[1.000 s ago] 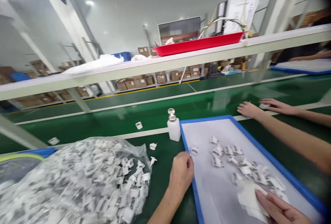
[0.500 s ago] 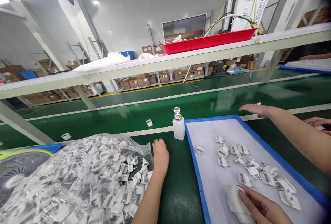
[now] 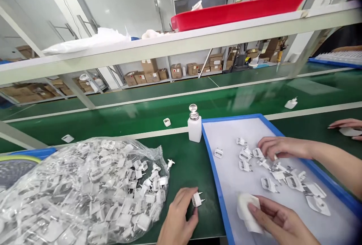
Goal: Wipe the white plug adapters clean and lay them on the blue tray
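Left hand: thumb and fingertips (image 3: 177,215) pinching one white plug piece (image 3: 197,199), between bag and tray, its two pins pointing right.
Right hand: fingers (image 3: 285,220) pressed on a folded white cloth (image 3: 249,213) over the tray's near part.
Handling, plug piece: judged light, stiff and smooth, slightly slippery; best held by the body's sides, clear of the pins, which might bend or catch.
Handling, cloth: soft and limp; held at its folded edge.
Bag: clear plastic (image 3: 85,184), heaped with similar white pieces; some lie at its open right side.
Tray: blue rim (image 3: 217,179), pale lining, loosely scattered white plug pieces, one apart at left.
Bottle: white, metal-topped (image 3: 195,130), upright on the green desk (image 3: 183,162), just beside the tray's far left corner.
Co-worker: hand (image 3: 285,147) among the tray's pieces; whether it holds any, cannot tell.
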Available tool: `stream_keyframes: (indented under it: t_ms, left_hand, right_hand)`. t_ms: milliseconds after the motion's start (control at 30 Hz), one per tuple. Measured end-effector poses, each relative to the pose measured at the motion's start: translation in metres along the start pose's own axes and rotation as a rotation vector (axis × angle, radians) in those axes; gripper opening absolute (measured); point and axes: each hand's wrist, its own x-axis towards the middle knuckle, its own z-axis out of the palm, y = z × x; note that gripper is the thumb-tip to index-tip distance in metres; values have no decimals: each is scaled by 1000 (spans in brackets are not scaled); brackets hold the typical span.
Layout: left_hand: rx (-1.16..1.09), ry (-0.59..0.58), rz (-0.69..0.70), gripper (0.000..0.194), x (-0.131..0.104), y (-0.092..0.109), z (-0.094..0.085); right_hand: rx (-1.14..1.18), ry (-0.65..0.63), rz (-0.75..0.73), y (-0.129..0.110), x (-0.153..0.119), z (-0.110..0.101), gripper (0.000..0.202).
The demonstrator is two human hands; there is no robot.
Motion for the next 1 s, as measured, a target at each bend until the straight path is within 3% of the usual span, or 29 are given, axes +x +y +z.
stream_keyframes:
  t_ms: [100,200,267,300,433,600,767,1000]
  left_hand:
    - [-45,-4,-122,57,-5,0,-8]
    - [-82,-22,-197,61,-1,4,-15]
    - [-96,-49,-136,43,1,3,-18]
    - [-98,-61,-95,36,2,1,-20]
    - [-78,-57,-9,45,-6,-14,-24]
    - [12,27,77,46,-14,-26,-23]
    - [63,76,181,43,-12,-27,-23]
    - [97,-55,173,47,-13,-33,-38]
  right_hand:
    - [-195,184,-221,-6,10,39,35]
    - [-543,469,-718,2,20,82,29]
    - [-712,485,-921,14,24,108,43]
    - [-763,458,-956,21,25,119,48]
    - [-814,386,-908,48,21,155,48]
    - [-798,356,-869,66,13,179,60]
    - [-834,382,-896,73,3,185,82]
    - [-795,270,-906,63,8,173,63]
